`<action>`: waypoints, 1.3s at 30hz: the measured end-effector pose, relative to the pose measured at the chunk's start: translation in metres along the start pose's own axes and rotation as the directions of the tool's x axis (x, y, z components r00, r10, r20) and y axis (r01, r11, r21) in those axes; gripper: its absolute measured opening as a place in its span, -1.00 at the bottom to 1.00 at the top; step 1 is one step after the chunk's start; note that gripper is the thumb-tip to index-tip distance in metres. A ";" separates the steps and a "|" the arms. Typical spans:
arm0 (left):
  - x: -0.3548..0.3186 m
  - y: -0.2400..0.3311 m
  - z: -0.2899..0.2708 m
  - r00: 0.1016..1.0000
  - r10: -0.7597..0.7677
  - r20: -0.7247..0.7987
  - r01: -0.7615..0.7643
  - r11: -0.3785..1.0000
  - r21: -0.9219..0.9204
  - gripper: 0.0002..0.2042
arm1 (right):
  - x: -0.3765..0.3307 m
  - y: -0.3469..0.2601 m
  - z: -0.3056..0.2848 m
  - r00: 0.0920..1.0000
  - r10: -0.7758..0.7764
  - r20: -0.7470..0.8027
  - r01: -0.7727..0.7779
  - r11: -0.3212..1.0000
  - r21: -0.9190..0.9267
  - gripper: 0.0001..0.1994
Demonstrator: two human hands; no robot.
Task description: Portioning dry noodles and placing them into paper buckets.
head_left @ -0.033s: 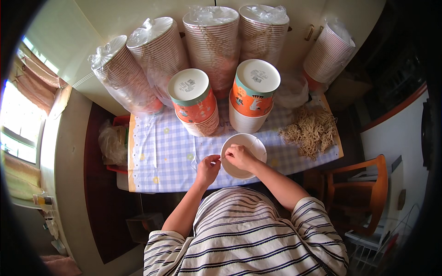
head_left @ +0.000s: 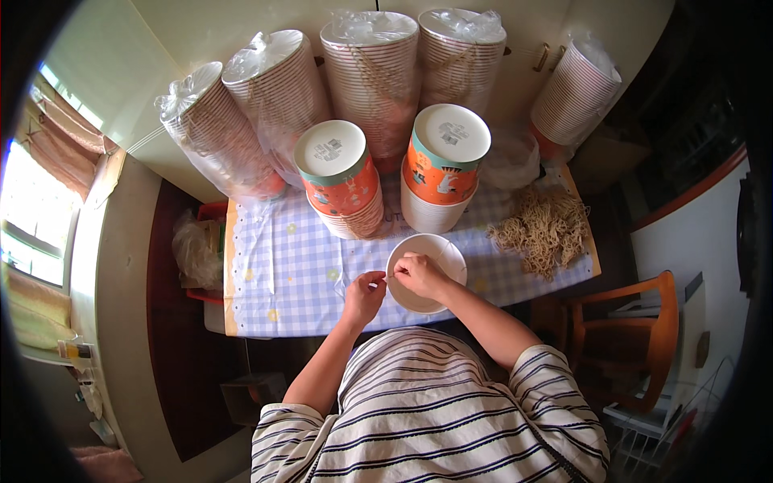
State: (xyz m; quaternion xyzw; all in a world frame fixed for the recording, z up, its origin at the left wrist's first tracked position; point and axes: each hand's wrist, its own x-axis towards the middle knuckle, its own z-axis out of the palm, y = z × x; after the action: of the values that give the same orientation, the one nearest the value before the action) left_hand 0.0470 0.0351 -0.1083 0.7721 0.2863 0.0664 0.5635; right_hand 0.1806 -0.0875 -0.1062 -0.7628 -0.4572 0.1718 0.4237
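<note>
Bowl (head_left: 427,272) pinched between closed hands (head_left: 394,283).

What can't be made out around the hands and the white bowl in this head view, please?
- What the right hand and left hand pinch between them: too small.
- Inside of the white bowl: partly covered by the right hand.
- Table's near edge: hidden by the person's striped shirt.

The worktop (head_left: 282,282) wears a blue-and-white checked cloth. Two stacks of orange paper cups (head_left: 342,181) stand near its far edge, a white bowl (head_left: 439,245) at the near edge, dry noodles (head_left: 543,229) toward the right corner.
</note>
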 end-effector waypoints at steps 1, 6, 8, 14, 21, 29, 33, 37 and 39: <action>0.000 -0.001 0.000 1.000 0.002 -0.003 -0.002 1.000 -0.017 -0.77 | 0.000 0.000 0.000 1.000 -0.002 0.000 0.002 1.000 -0.022 -0.94; 0.000 -0.001 -0.002 1.000 0.004 0.006 -0.004 1.000 0.016 -0.76 | 0.000 -0.005 -0.002 1.000 -0.009 0.008 0.009 0.997 -0.076 -0.94; 0.000 -0.001 -0.002 1.000 0.010 0.005 -0.010 1.000 0.026 -0.76 | 0.001 -0.007 -0.002 1.000 -0.008 0.017 0.010 0.997 -0.082 -0.94; 0.000 0.002 -0.004 0.999 0.044 0.001 -0.044 0.998 0.053 -0.77 | 0.003 -0.002 0.001 0.998 0.061 -0.002 -0.061 0.998 0.020 -0.91; -0.001 0.005 -0.006 0.998 0.055 0.016 -0.056 0.995 0.077 -0.77 | 0.003 -0.004 0.002 0.994 0.111 0.009 -0.111 0.990 0.088 -0.90; -0.001 0.010 -0.007 0.995 0.096 0.012 -0.096 0.992 0.087 -0.78 | 0.002 -0.003 0.002 0.991 0.133 0.024 -0.134 0.989 0.056 -0.90; 0.003 0.013 -0.007 0.977 0.214 0.021 -0.213 0.953 0.216 -0.83 | 0.003 -0.005 0.002 0.991 0.124 0.040 -0.126 0.991 0.049 -0.89; 0.008 0.012 -0.008 0.934 0.347 0.086 -0.355 0.866 0.352 -0.89 | 0.004 -0.010 -0.001 0.991 0.106 0.078 -0.110 0.993 0.051 -0.89; 0.009 0.011 -0.008 0.926 0.365 0.094 -0.373 0.853 0.364 -0.89 | 0.005 -0.010 -0.002 0.992 0.089 0.085 -0.092 0.995 0.030 -0.89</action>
State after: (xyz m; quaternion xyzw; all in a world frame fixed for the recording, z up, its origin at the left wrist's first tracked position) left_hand 0.0545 0.0444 -0.0973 0.9066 0.1343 0.1090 0.3849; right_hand 0.1786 -0.0822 -0.0961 -0.7675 -0.4367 0.2303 0.4089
